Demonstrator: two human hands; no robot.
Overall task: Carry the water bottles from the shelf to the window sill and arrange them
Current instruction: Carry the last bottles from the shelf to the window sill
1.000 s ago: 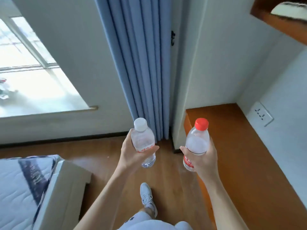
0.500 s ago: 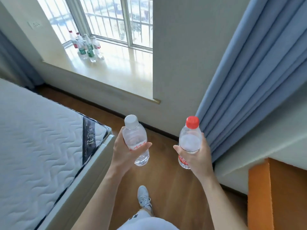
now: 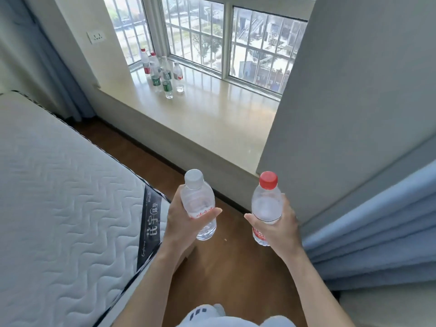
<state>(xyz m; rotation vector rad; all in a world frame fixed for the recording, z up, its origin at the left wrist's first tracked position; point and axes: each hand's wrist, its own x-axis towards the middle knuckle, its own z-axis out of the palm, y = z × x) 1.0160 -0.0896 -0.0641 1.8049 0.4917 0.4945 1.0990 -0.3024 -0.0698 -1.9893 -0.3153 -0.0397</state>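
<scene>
- As I face the window sill (image 3: 212, 119) from the wooden floor (image 3: 224, 267), both of my hands are occupied.
- My left hand (image 3: 181, 223) is closed round the white-capped bottle (image 3: 197, 199). It grips the bottle at mid-body, with the thumb lying across a label printed in red. The bottle is upright.
- My right hand (image 3: 280, 230) is closed round the red-capped bottle (image 3: 266, 206). It grips the lower half, and a red label shows below the thumb. This bottle is also upright.
- Both held bottles are clear. They are apart from each other, side by side over the floor, and short of the sill's near edge.
- The sill is pale and glossy. A cluster of bottles (image 3: 162, 72) stands upright at its far left end, close to the barred window (image 3: 236, 38).
- Within the cluster, green labels show at the front and red labels at the back and right. I cannot tell the exact count.
- A small low clear item (image 3: 181, 88) sits just beside the cluster on its right. I cannot tell what it is.
- The bed (image 3: 59, 197) lies to my left. Its mattress is white and quilted, with a dark lettered band at the near corner.
- A blue curtain (image 3: 377, 244) hangs to my right, beside the grey wall (image 3: 342, 90) that closes the sill's right end.
- A wall socket (image 3: 95, 37) is mounted left of the window.
</scene>
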